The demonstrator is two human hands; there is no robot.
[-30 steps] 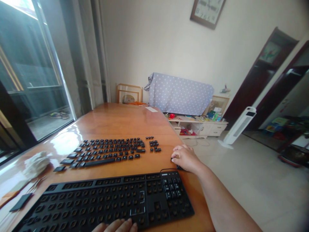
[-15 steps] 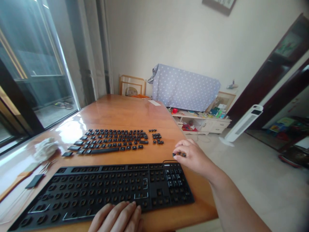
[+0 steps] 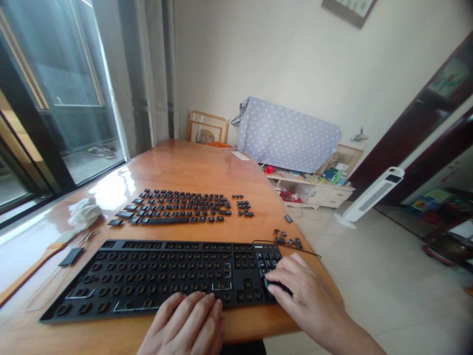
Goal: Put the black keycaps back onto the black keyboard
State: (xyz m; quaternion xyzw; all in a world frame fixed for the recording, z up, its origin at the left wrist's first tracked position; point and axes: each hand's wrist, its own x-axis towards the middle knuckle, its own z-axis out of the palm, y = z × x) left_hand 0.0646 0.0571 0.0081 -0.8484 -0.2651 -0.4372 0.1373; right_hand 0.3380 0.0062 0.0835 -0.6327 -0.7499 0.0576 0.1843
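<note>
A black keyboard (image 3: 148,276) with most keycaps taken off lies on the wooden table (image 3: 192,167) in front of me. My left hand (image 3: 188,325) rests flat on its front edge, fingers stretched out and holding nothing. My right hand (image 3: 306,296) is over the number pad at the keyboard's right end, and its fingertips pinch a black keycap (image 3: 280,286) against the pad. Several removed keycaps (image 3: 181,207) lie in ordered rows beyond the keyboard. A few more loose keycaps (image 3: 286,240) sit near the table's right edge.
A crumpled white cloth (image 3: 84,212), a small black flat piece (image 3: 71,256) and a thin wire tool (image 3: 79,241) lie at the left. The keyboard cable (image 3: 299,250) runs off the right edge. A window is at the left; a covered cabinet (image 3: 288,135) and a white tower fan (image 3: 373,195) stand beyond.
My right hand picked up a keycap beside the keyboard and came back down onto the number pad. My left hand slid further onto the front edge. The view tilted down.
</note>
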